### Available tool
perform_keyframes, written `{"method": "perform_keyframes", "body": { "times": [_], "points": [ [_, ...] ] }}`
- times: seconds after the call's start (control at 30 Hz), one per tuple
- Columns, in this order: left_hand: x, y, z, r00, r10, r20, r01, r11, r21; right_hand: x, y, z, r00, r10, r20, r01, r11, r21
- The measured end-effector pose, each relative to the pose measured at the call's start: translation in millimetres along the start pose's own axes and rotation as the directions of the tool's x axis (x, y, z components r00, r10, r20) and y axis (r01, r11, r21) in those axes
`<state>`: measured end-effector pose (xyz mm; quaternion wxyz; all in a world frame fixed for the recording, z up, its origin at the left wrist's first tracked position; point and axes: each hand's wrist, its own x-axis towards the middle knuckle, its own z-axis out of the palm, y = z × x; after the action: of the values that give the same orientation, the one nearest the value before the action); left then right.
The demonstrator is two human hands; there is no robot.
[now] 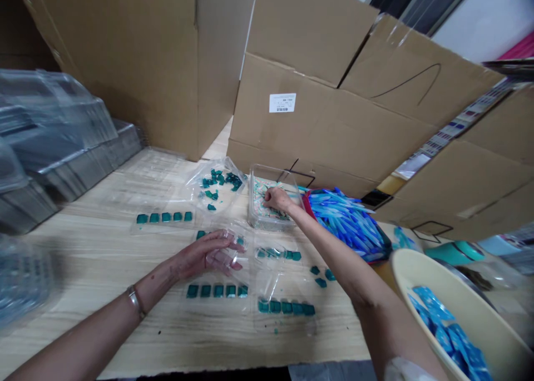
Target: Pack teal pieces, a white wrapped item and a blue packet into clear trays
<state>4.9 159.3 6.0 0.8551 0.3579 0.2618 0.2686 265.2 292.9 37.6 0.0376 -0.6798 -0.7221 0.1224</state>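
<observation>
My left hand (211, 254) lies flat with fingers stretched out on a clear plastic blister tray (217, 283) that has a row of teal square pieces (217, 291) along its near side. My right hand (276, 198) reaches into a clear rectangular box (254, 206) of small pale and teal bits, with its fingers curled in a pinch; what they hold is hidden. More clear trays with teal rows (164, 217) (286, 307) lie around. An opened clear bag (217, 183) holds loose teal pieces.
Big cardboard boxes (334, 108) stand along the back. Stacks of clear trays (62, 142) fill the left side. A heap of blue plastic pieces (348, 219) lies at the right, and a cream bowl (479, 314) with blue packets sits at the near right.
</observation>
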Motion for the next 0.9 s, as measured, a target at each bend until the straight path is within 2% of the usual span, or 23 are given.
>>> {"method": "perform_keyframes", "body": {
  "times": [0.17, 0.3, 0.43, 0.63, 0.7, 0.8, 0.9],
  "points": [
    [0.1, -0.2, -1.4, 1.000, -0.001, -0.006, 0.001, 1.000, -0.004, -5.0, -1.1, 1.6, 0.999, -0.036, -0.030, 0.038, 0.996, 0.083],
    [0.5, -1.0, -3.5, 1.000, -0.001, -0.012, 0.001, 1.000, -0.002, -4.5, 6.1, -3.6, 1.000, -0.014, -0.014, 0.017, 0.967, 0.253],
    [0.8, -1.8, -5.5, 1.000, -0.013, -0.024, 0.014, 1.000, 0.007, -2.8, 18.7, -17.4, 1.000, 0.012, 0.003, -0.012, 0.888, 0.461],
    [0.8, -0.5, -4.8, 0.996, -0.042, -0.083, 0.045, 0.998, 0.036, 0.8, 31.5, -31.6, 0.999, 0.002, 0.045, -0.031, 0.744, 0.668],
    [0.8, -0.3, -4.4, 0.996, -0.042, -0.083, 0.044, 0.999, 0.029, 2.5, 29.9, -28.2, 0.995, -0.015, 0.100, -0.047, 0.804, 0.593],
    [1.5, -1.3, -5.5, 0.996, -0.033, -0.084, 0.035, 0.999, 0.020, 5.9, 22.9, -18.1, 0.989, -0.011, 0.150, -0.044, 0.931, 0.363],
    [2.7, -2.8, -7.9, 0.996, -0.025, -0.083, 0.026, 1.000, 0.010, 9.3, 14.4, -10.2, 0.989, 0.004, 0.148, -0.040, 0.969, 0.242]
  ]
}}
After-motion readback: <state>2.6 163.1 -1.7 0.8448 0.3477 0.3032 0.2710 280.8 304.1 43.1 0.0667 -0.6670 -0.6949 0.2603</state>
